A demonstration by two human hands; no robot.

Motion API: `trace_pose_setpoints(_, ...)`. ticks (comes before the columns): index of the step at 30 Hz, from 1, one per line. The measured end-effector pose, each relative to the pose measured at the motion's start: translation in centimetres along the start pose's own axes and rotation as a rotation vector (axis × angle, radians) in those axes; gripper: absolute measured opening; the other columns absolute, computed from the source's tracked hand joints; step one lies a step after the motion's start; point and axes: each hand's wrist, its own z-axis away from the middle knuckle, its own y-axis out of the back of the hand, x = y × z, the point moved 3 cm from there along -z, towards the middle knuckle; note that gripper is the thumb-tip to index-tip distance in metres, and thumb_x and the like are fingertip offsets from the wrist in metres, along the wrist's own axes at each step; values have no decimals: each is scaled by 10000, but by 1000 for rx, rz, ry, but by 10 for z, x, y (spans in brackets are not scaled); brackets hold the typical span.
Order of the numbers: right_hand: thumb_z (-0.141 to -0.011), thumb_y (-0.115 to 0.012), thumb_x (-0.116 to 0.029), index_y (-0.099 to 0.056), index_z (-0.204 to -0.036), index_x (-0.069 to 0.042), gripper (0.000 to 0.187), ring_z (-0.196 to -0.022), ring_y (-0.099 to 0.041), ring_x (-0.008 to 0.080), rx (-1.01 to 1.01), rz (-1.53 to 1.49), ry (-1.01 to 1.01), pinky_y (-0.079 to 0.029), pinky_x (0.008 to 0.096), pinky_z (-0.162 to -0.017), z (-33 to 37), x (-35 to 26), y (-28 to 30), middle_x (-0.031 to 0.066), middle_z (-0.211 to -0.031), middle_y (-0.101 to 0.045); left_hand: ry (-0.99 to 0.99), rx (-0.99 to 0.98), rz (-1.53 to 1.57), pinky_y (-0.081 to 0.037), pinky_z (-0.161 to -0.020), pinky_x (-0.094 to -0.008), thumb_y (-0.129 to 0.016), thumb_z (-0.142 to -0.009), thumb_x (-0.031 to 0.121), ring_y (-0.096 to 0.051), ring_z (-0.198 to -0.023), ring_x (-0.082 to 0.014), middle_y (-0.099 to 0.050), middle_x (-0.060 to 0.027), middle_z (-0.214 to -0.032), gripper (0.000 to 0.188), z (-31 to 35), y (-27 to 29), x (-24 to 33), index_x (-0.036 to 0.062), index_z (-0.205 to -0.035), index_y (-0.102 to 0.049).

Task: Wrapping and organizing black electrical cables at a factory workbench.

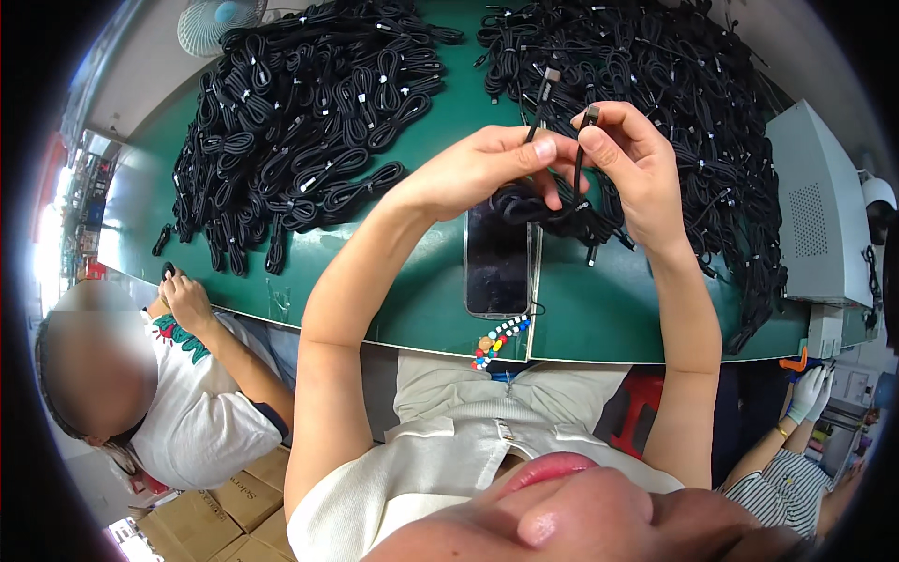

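Observation:
My left hand (482, 167) pinches a black cable near one end, with that end's plug (551, 79) sticking up above the fingers. In my right hand (648, 183), thumb and fingertips grip another plug end (590, 116), its black cable (578, 180) running down. A coiled bundle of black cable (517, 204) hangs below my left fingers, over the top of a dark-screened phone (496, 267). Whether both plugs belong to one cable cannot be made out. From the phone's lower corner, a colourful beaded strap (491, 345) reaches over the table edge.
Large piles of bundled black cables lie left (300, 140) and right (655, 94) on the green table (403, 281). A grey metal box (819, 206) stands at the right. A person (201, 412) works at the left; gloved hands (807, 393) show at the right. A fan (213, 26) stands far left.

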Motion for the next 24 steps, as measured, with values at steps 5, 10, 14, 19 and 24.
trace_pose_setpoints(5, -882, -561, -171, -556, -1018, -21, 203, -658, -480, 35, 58, -279, -182, -395, 177, -552, 7, 7, -8, 23, -895, -589, 44, 50, 104, -433, -788, -264, -468, -908, 401, -548, -824, -131, -603, -69, -967, 447, 1, -7, -2, 17, -1116, -563)
trace_pose_setpoints(10, -896, -541, -194, -558, -1055, -19, 237, -649, -442, 17, 102, -308, -196, -362, 165, -538, 10, 13, -22, 15, -924, -595, 9, 192, 27, -404, -708, -214, -491, -918, 309, -486, -744, -68, -590, -6, -848, 281, -6, -10, -17, 45, -910, -588)
trace_pose_setpoints(14, -925, -496, -239, -598, -1018, -12, 265, -625, -442, 23, 50, -296, -219, -423, 188, -561, 12, 13, -25, 14, -847, -594, -78, 304, -36, -375, -654, -209, -494, -922, 283, -434, -700, -54, -555, 17, -806, 274, -5, -16, -16, 30, -911, -599)
trace_pose_setpoints(19, -928, -489, -259, -614, -995, -14, 283, -631, -433, 17, 120, -282, -105, -437, 199, -566, 18, 24, -31, 7, -826, -606, -174, 455, 54, -357, -644, -209, -497, -924, 239, -410, -701, -44, -510, 39, -789, 325, -4, -25, -27, -3, -1135, -549)
trace_pose_setpoints(24, -929, -488, -254, -607, -981, -1, 284, -629, -437, 20, 105, -282, -130, -396, 174, -561, 16, 31, -23, 7, -811, -602, -25, 298, -30, -430, -793, -242, -498, -914, 154, -493, -863, -84, -569, -34, -980, 334, -9, -13, -30, -28, -1194, -480)
